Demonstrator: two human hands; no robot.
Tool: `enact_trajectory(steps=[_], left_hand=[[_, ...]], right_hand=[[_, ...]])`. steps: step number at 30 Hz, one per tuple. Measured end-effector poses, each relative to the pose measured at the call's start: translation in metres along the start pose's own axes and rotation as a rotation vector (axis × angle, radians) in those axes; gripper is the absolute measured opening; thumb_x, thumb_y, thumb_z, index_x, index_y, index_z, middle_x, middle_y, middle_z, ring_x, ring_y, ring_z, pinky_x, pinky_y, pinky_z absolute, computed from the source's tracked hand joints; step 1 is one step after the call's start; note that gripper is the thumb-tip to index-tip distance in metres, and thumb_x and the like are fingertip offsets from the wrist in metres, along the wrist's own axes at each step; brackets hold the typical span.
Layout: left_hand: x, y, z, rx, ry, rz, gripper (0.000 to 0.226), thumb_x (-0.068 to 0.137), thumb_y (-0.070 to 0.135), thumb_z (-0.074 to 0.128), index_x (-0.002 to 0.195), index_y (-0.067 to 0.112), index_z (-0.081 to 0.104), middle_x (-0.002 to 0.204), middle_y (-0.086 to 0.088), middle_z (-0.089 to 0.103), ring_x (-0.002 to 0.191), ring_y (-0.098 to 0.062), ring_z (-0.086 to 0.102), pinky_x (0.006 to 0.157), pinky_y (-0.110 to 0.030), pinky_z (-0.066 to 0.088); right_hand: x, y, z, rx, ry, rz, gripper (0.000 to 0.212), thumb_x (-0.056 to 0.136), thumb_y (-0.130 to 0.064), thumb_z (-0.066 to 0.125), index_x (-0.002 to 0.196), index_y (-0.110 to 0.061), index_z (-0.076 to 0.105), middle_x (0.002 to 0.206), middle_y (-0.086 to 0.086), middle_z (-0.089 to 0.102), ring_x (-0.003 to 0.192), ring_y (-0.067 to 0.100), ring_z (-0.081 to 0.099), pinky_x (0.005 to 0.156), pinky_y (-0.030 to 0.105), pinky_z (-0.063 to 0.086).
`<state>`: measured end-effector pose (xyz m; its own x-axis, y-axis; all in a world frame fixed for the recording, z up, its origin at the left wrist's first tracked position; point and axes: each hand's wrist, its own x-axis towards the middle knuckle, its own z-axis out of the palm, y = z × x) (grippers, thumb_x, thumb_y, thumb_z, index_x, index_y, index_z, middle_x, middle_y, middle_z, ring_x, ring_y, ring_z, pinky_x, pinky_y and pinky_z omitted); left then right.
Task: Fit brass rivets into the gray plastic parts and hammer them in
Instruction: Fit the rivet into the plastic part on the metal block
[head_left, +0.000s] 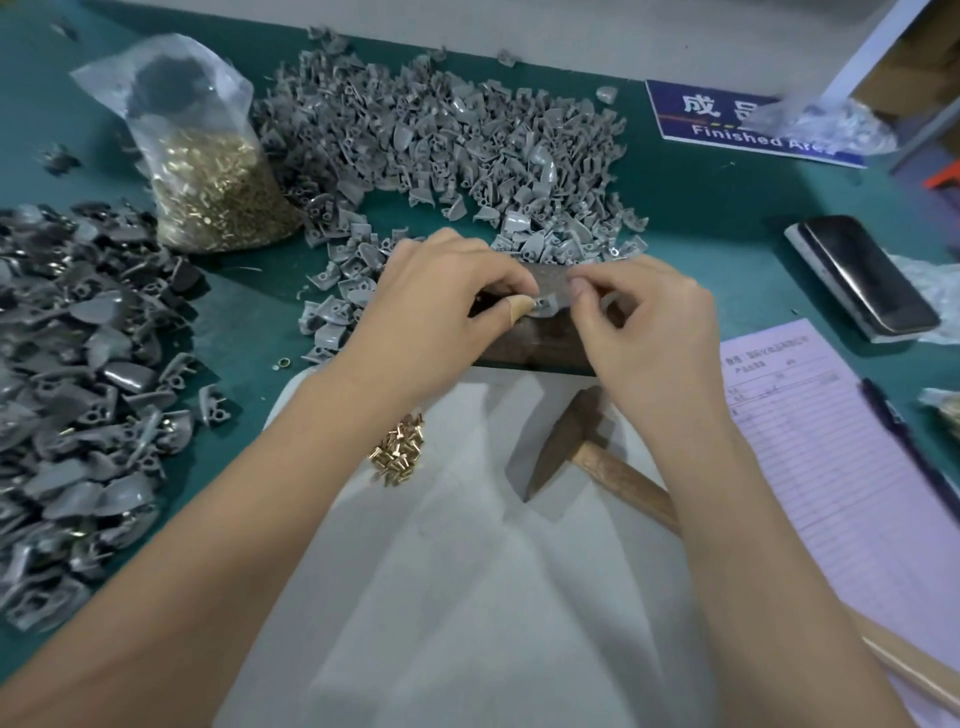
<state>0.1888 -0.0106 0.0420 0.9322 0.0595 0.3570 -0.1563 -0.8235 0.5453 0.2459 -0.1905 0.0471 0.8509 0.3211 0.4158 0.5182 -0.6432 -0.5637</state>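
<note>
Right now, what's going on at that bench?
A person is working a gray plastic part on a dark metal block, both hands pinching at it: left hand, right hand. It looks like a rivet is being fitted. The hammer lies unused on the white sheet, beside loose brass rivets.

Green desk (727, 218). Blue "Finished Area" sign (727, 127) at far right, partly under a clear plastic bag (826, 122). Dark phone (865, 278) lies flat, right side. Pink lined form (831, 447) near it, dark pen (906, 441) on top.
</note>
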Motion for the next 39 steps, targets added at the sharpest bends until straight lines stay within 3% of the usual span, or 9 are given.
enact_trajectory(steps=[4, 6, 11, 15, 18, 23, 33, 39], left_hand=[[0.002, 0.000, 0.003, -0.007, -0.013, -0.027, 0.009, 0.093, 0.035, 0.070, 0.101, 0.035, 0.073, 0.091, 0.018, 0.062, 0.101, -0.011, 0.051, 0.093, -0.040, 0.038], [-0.004, 0.000, 0.006, -0.044, 0.022, -0.043, 0.012, 0.093, 0.034, 0.070, 0.105, 0.034, 0.073, 0.096, 0.018, 0.063, 0.103, -0.011, 0.051, 0.097, -0.041, 0.039], [-0.013, 0.010, 0.013, 0.093, 0.183, -0.049, 0.027, 0.090, 0.038, 0.071, 0.116, 0.037, 0.067, 0.101, 0.020, 0.063, 0.107, -0.008, 0.049, 0.086, -0.030, 0.025], [-0.015, 0.009, 0.015, 0.065, 0.196, -0.089, 0.017, 0.091, 0.039, 0.070, 0.108, 0.036, 0.073, 0.103, 0.020, 0.064, 0.107, -0.009, 0.050, 0.087, -0.029, 0.023], [-0.016, 0.008, 0.017, 0.016, 0.202, -0.096, 0.011, 0.091, 0.038, 0.072, 0.102, 0.037, 0.076, 0.100, 0.019, 0.065, 0.104, -0.010, 0.049, 0.086, -0.029, 0.023], [-0.015, 0.007, 0.019, 0.003, 0.203, -0.091, 0.009, 0.090, 0.036, 0.074, 0.099, 0.036, 0.076, 0.097, 0.018, 0.065, 0.101, -0.010, 0.049, 0.086, -0.029, 0.024], [-0.014, 0.005, 0.022, -0.030, 0.196, -0.095, 0.007, 0.091, 0.035, 0.073, 0.097, 0.037, 0.075, 0.097, 0.017, 0.065, 0.102, -0.011, 0.051, 0.090, -0.032, 0.027], [-0.012, 0.003, 0.022, -0.017, 0.192, -0.087, 0.010, 0.090, 0.031, 0.075, 0.100, 0.033, 0.077, 0.099, 0.016, 0.066, 0.101, -0.012, 0.050, 0.087, -0.034, 0.029]], right_hand=[[0.001, 0.004, -0.002, 0.266, 0.050, 0.095, 0.025, 0.093, -0.011, 0.069, 0.115, -0.021, 0.076, 0.095, -0.010, 0.074, 0.084, 0.003, 0.066, 0.081, 0.017, 0.051], [0.002, 0.005, -0.002, 0.306, 0.043, 0.104, 0.021, 0.092, -0.012, 0.072, 0.111, -0.020, 0.077, 0.093, -0.013, 0.075, 0.085, 0.002, 0.068, 0.081, 0.017, 0.053], [0.003, 0.003, 0.000, 0.335, 0.010, 0.038, 0.018, 0.088, -0.013, 0.077, 0.093, -0.030, 0.076, 0.086, -0.018, 0.073, 0.079, -0.002, 0.064, 0.073, 0.008, 0.043], [0.001, 0.004, 0.000, 0.329, -0.013, 0.050, 0.014, 0.089, -0.015, 0.076, 0.094, -0.028, 0.077, 0.084, -0.018, 0.073, 0.078, 0.001, 0.065, 0.071, 0.009, 0.044], [0.000, 0.003, -0.001, 0.241, -0.069, 0.012, 0.011, 0.089, -0.021, 0.074, 0.091, -0.031, 0.077, 0.084, -0.018, 0.070, 0.073, 0.003, 0.059, 0.066, 0.016, 0.042], [-0.002, -0.003, 0.002, 0.010, -0.123, -0.068, 0.007, 0.090, -0.028, 0.070, 0.089, -0.033, 0.074, 0.090, -0.010, 0.058, 0.085, 0.008, 0.059, 0.067, 0.039, 0.052], [0.002, -0.019, -0.006, -0.185, -0.159, -0.059, 0.010, 0.091, -0.028, 0.065, 0.083, -0.029, 0.071, 0.069, -0.006, 0.048, 0.072, 0.014, 0.048, 0.057, 0.031, 0.036], [0.009, -0.039, -0.012, -0.495, -0.246, -0.144, 0.015, 0.096, -0.024, 0.055, 0.083, -0.026, 0.062, 0.083, -0.008, 0.045, 0.093, 0.021, 0.052, 0.055, 0.032, 0.021]])
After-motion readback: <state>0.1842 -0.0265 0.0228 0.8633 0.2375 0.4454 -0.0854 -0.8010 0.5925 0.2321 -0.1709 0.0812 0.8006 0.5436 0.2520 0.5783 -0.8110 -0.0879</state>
